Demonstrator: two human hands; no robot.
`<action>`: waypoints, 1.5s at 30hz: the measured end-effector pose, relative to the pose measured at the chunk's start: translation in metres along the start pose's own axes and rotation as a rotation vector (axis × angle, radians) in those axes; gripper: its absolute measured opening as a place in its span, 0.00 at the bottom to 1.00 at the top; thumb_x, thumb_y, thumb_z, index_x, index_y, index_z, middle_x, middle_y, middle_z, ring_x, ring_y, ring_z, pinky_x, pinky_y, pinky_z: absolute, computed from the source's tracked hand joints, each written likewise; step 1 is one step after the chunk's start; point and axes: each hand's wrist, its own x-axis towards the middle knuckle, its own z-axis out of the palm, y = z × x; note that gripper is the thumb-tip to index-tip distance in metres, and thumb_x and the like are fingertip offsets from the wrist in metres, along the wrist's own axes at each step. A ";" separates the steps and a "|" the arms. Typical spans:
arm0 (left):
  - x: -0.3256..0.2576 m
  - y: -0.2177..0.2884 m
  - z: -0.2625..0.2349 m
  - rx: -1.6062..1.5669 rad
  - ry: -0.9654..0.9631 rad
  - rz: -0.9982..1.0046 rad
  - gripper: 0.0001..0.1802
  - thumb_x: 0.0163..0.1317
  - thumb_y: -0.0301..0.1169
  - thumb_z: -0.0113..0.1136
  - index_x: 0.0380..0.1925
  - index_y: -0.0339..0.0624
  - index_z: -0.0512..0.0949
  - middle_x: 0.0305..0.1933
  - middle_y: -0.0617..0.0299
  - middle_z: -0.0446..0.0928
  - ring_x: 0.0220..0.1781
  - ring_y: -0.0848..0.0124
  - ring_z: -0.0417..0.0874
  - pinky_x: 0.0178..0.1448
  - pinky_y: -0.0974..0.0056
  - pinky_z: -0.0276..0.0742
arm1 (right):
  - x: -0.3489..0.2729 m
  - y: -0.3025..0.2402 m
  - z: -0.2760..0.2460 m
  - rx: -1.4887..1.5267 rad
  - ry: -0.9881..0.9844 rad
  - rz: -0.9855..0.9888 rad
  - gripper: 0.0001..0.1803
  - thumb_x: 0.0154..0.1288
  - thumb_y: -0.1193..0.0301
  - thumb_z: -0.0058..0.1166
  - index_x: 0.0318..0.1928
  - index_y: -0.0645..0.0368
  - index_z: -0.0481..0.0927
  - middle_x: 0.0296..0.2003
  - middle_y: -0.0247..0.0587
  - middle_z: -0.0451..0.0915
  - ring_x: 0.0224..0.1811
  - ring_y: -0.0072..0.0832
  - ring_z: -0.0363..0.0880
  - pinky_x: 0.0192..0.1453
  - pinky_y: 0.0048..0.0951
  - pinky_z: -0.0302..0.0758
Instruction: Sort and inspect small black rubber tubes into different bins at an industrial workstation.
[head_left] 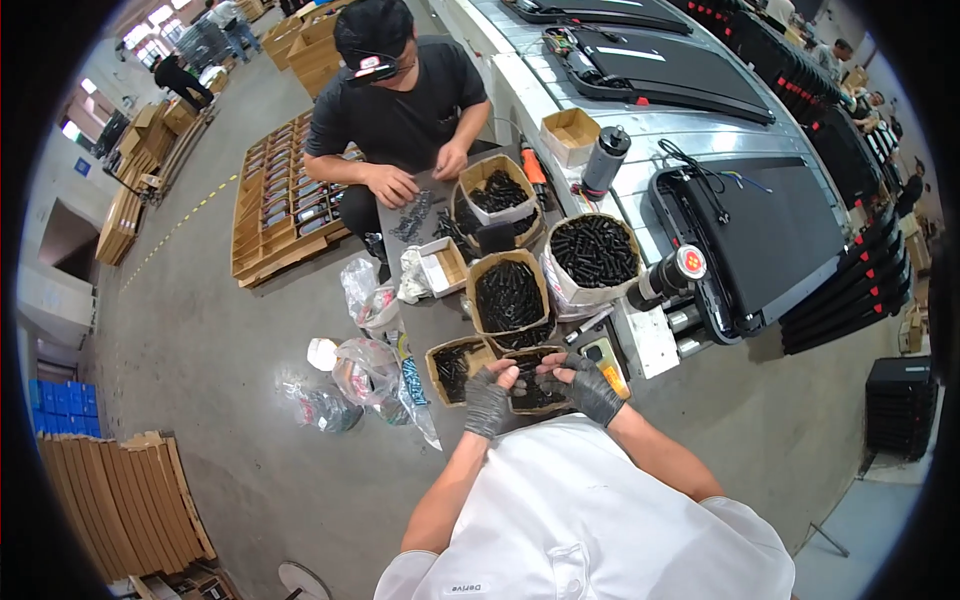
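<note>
My left hand (pixel 490 402) and my right hand (pixel 592 392) wear dark fingerless gloves and face each other over a small carton (pixel 541 409) of black parts. The fingers of both are pinched together; whatever they hold is too small and dark to make out. Just left of my left hand stands another open carton (pixel 433 368) holding short black pieces. Beyond my hands is a larger carton (pixel 474 312) full of black cylindrical parts. To its right, a deep box (pixel 553 280) holds more of them. A yellow-labelled item (pixel 607 366) lies beside my right hand.
Across the table (pixel 425 322) a co-worker (pixel 395 120) handles small metal pieces (pixel 411 217). On the right, a roller conveyor (pixel 560 98) carries flat black machine bases (pixel 760 225). Near it stand a grey bottle (pixel 606 160) and a dark cylinder (pixel 655 280). Plastic bags (pixel 368 375) sit left.
</note>
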 end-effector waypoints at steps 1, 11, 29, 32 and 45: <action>-0.004 0.008 -0.001 0.066 -0.003 0.031 0.13 0.61 0.31 0.64 0.43 0.36 0.80 0.33 0.64 0.81 0.33 0.77 0.79 0.39 0.70 0.76 | -0.002 -0.002 -0.009 0.107 -0.057 0.060 0.18 0.66 0.78 0.47 0.56 0.69 0.69 0.50 0.49 0.76 0.56 0.35 0.76 0.60 0.33 0.75; -0.006 -0.003 -0.009 -0.007 -0.136 -0.204 0.12 0.62 0.31 0.63 0.42 0.35 0.80 0.30 0.63 0.80 0.28 0.75 0.79 0.32 0.69 0.77 | 0.002 0.005 -0.009 -0.533 0.043 -0.201 0.13 0.61 0.75 0.57 0.46 0.62 0.74 0.40 0.36 0.77 0.46 0.24 0.75 0.52 0.26 0.73; -0.021 -0.005 -0.031 -0.188 -0.191 -0.157 0.14 0.61 0.34 0.65 0.42 0.37 0.80 0.33 0.63 0.80 0.32 0.73 0.79 0.36 0.69 0.75 | -0.010 0.006 0.039 -1.068 -0.010 -0.511 0.12 0.65 0.68 0.54 0.45 0.60 0.81 0.39 0.43 0.82 0.44 0.33 0.80 0.51 0.31 0.73; -0.019 -0.014 -0.053 -0.326 -0.162 -0.184 0.12 0.62 0.33 0.64 0.41 0.38 0.80 0.33 0.63 0.80 0.31 0.73 0.78 0.35 0.70 0.74 | 0.002 0.019 0.011 -1.105 0.142 -0.493 0.10 0.63 0.70 0.56 0.43 0.61 0.80 0.38 0.44 0.81 0.43 0.35 0.80 0.50 0.32 0.74; -0.039 -0.024 -0.097 -0.356 -0.062 -0.197 0.12 0.63 0.33 0.62 0.43 0.39 0.79 0.34 0.63 0.79 0.30 0.73 0.77 0.35 0.71 0.74 | 0.057 0.084 -0.017 -1.846 -0.316 -0.399 0.18 0.51 0.62 0.62 0.41 0.57 0.79 0.39 0.46 0.77 0.44 0.45 0.78 0.46 0.44 0.75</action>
